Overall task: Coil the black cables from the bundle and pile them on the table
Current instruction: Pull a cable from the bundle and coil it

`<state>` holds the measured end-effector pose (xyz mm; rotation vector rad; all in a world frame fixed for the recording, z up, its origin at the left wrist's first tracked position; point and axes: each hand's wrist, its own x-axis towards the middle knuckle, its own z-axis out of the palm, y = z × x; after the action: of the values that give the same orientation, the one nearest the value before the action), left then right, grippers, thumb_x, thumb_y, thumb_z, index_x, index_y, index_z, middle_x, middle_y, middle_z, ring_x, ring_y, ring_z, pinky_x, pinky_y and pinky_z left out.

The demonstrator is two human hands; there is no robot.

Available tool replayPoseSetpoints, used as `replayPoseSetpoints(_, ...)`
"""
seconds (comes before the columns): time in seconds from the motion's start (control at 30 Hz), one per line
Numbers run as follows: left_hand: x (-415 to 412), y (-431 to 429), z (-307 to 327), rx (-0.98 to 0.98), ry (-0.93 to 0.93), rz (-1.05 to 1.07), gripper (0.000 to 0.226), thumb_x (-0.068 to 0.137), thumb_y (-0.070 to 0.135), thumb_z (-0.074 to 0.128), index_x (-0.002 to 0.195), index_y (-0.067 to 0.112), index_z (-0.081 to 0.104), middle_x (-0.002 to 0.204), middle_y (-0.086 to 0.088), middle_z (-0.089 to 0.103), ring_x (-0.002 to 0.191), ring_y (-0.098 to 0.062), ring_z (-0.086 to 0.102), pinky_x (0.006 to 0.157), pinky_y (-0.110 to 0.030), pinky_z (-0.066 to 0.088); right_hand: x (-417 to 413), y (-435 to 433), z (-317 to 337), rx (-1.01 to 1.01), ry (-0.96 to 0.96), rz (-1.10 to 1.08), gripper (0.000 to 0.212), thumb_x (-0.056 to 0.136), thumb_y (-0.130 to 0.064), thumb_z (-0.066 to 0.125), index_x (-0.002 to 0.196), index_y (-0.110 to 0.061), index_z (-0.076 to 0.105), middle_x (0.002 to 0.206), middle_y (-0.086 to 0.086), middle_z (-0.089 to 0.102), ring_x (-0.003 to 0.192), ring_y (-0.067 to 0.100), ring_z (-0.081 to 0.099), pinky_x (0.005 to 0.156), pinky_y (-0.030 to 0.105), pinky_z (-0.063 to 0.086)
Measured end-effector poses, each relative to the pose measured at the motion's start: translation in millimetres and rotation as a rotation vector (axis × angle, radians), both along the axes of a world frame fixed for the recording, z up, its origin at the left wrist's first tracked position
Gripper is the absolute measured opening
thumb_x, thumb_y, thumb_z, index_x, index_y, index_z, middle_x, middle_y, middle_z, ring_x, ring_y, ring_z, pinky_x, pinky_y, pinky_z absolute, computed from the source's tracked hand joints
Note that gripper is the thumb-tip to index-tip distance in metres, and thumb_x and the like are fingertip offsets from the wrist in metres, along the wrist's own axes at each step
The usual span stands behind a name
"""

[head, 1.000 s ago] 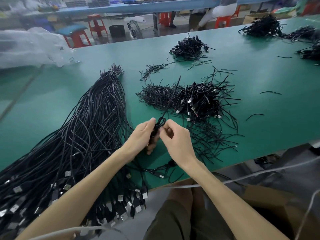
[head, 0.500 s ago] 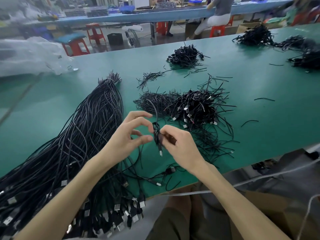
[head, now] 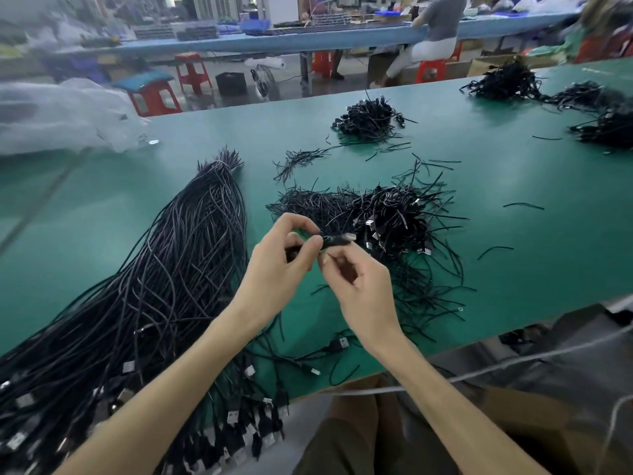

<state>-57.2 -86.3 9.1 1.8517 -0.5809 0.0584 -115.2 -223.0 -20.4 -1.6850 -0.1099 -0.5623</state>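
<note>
Left hand (head: pixel 277 269) now closed in, grip pinching coiled cable (head: pixel 337 240), right hand (head: pixel 359 289) grip unclear, blurred

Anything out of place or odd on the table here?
Nothing serious. Stray black strands lie scattered right of the pile, and plug ends of the bundle overhang the near table edge. The left hand and right hand pinch a coiled cable.

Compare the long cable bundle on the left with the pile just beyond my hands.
The bundle lies in long, loose strands; the pile is short coils heaped together. The bundle fans out and overhangs the table's near edge; the pile sits compact, wholly on the table. Both are black cables with silvery plugs.
</note>
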Motion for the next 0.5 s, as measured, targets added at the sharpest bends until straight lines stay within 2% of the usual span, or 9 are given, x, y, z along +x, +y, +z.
replayPoseSetpoints(0.07,3.5,-3.6,2.3,0.041,0.143,0.053,0.003,0.102,0.020,0.060,0.103,0.022,0.057,0.055,0.007,0.052,0.046,-0.017,0.044,0.043,-0.028,0.039,3.3,-0.2,-4.8,-0.157,-0.036,-0.077,0.015,0.098,-0.006,0.063,0.083,-0.009,0.063,0.071,-0.007,0.054,0.066,0.007,0.045,0.063,0.020,0.037)
replayPoseSetpoints(0.2,14.5,-4.6,6.0,0.303,0.349,0.069,0.004,0.101,0.016,0.055,0.103,0.016,0.059,0.061,-0.001,0.052,0.038,-0.018,0.043,0.039,-0.026,0.040,10.2,-4.8,-14.9,-0.901,-0.309,-0.271,0.015,0.089,0.001,0.066,0.078,-0.007,0.059,0.073,0.004,0.055,0.070,0.024,0.050,0.064,0.033,0.045)
replayPoseSetpoints(0.27,17.9,0.5,7.0,0.405,0.373,0.012,0.006,0.102,0.018,0.056,0.102,0.016,0.061,0.063,-0.001,0.055,0.036,-0.017,0.046,0.039,-0.025,0.043,9.5,-6.2,-18.0,-1.078,-0.341,-0.263,0.015,0.084,0.003,0.069,0.079,-0.009,0.060,0.072,0.004,0.054,0.069,0.025,0.052,0.062,0.036,0.048)
replayPoseSetpoints(0.33,20.1,11.5,8.7,0.357,0.411,-0.120,0.015,0.105,0.028,0.056,0.106,0.014,0.062,0.067,-0.004,0.064,0.041,-0.020,0.054,0.045,-0.029,0.049,7.8,-7.6,-19.3,-0.992,-0.234,-0.200,0.014,0.089,-0.001,0.067,0.080,-0.009,0.059,0.074,0.001,0.055,0.071,0.023,0.052,0.063,0.037,0.048)
replayPoseSetpoints(0.4,22.2,26.5,10.6,0.208,0.485,-0.304,0.034,0.109,0.036,0.048,0.118,0.008,0.064,0.088,-0.011,0.074,0.059,-0.028,0.066,0.061,-0.035,0.057,6.5,-12.7,-17.9,-0.666,-0.046,-0.119,0.015,0.095,-0.006,0.064,0.081,-0.009,0.057,0.074,-0.004,0.054,0.071,0.017,0.049,0.064,0.033,0.043)
replayPoseSetpoints(0.47,23.0,38.6,10.6,0.086,0.485,-0.464,0.036,0.110,0.027,0.044,0.130,0.003,0.061,0.110,-0.018,0.073,0.083,-0.035,0.073,0.077,-0.037,0.059,6.0,-18.7,-14.5,-0.336,0.085,-0.013,0.019,0.098,-0.010,0.063,0.080,-0.011,0.058,0.067,-0.004,0.050,0.063,0.010,0.042,0.059,0.025,0.034)
replayPoseSetpoints(0.5,22.4,41.7,8.5,0.042,0.459,-0.497,0.032,0.109,0.018,0.046,0.133,0.002,0.060,0.114,-0.020,0.072,0.090,-0.036,0.073,0.080,-0.037,0.058,5.9,-20.3,-11.8,-0.242,0.110,0.038,0.020,0.099,-0.012,0.062,0.079,-0.012,0.059,0.065,-0.001,0.050,0.060,0.008,0.040,0.057,0.023,0.031)
